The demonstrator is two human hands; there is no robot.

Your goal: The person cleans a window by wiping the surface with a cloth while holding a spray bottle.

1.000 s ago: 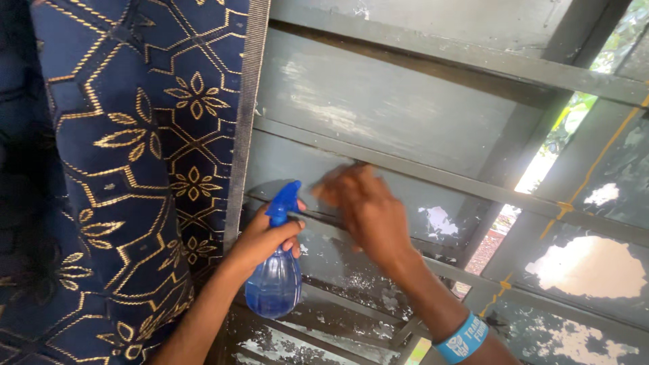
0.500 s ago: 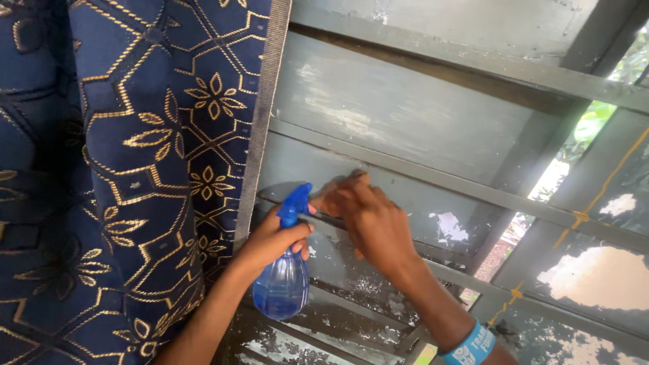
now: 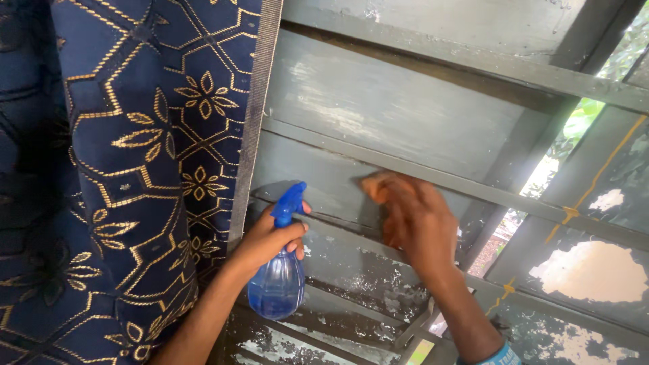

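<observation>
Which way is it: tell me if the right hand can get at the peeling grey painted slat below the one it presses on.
Probably yes. The right hand rests on the grey slat just above the peeling grey slat, and nothing lies between them; the left hand with the blue spray bottle stays off to the side.

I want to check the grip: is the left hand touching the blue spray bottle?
Touching. The head view shows the left hand wrapped around the spray bottle neck.

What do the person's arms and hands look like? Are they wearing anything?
Both forearms are bare, with no sleeves and no gloves. The left hand shows no ring or band. Below the right hand, a bright blue wristband with white print peeks in at the bottom edge, mostly cut off.
</observation>
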